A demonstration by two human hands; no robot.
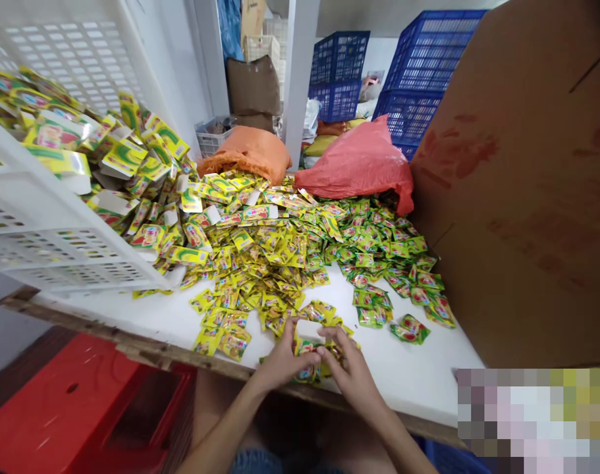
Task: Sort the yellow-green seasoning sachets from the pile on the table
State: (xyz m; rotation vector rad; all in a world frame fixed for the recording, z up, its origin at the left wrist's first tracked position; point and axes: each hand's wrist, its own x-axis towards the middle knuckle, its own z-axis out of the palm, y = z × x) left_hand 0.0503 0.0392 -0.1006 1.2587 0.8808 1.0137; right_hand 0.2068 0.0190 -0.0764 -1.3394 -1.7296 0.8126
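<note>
Near the front edge of the table, my left hand (284, 361) and my right hand (348, 368) close round a small yellow-green carton (308, 331) from both sides. Its white flap faces up, and the thumbs almost meet in front of it. Just under the thumbs shows a small green packet (307, 375); whether it is held or partly inside the carton I cannot tell. Yellow packets (260, 270) lie heaped beyond my hands, some close to my fingers. Green packets (373, 306) are spread to the right.
A tipped white crate (82, 257) spills flat cartons (126, 158) on the left. An orange sack (253, 148) and a red bag (359, 161) lie behind the heap. A large cardboard box (521, 197) walls the right side. A red stool (57, 401) stands below left.
</note>
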